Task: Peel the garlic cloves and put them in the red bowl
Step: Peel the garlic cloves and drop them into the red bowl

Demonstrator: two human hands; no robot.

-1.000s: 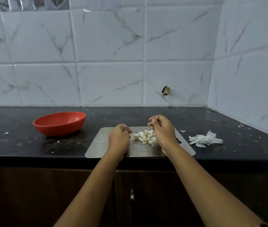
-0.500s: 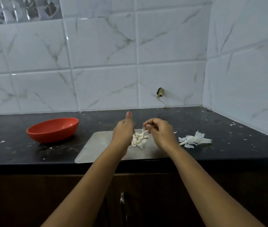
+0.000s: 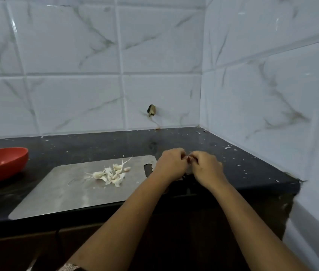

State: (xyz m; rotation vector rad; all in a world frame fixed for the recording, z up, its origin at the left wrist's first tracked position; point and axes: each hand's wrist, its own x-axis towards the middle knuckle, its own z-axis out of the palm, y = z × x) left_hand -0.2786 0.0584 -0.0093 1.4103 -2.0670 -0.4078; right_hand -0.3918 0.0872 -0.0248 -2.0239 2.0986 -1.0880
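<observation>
Left hand [image 3: 171,166] and right hand [image 3: 206,167] shifted to 3 o'clock off the flat steel board [image 3: 66,192], curled fingers jointly pinching a hidden garlic clove, presumably for peeling.

Garlic cloves [image 3: 111,174]: loose pile of small, pale, unpeeled pieces with papery skins and thin stalk wisps sticking out, lying mid steel board [image 3: 66,192], towards its far edge. One smoother, pinkish clove [image 3: 127,169] sits at the pile's right edge. Held clove [image 3: 189,159]: pinched between the fingertips of my left hand [image 3: 171,166] and right hand [image 3: 206,167], just right of the board, mostly hidden. Red bowl [image 3: 0,163]: shallow, upright, on the dark counter [image 3: 96,145] left of the board, cut off by the frame edge. The visible inside shows no garlic.
</observation>
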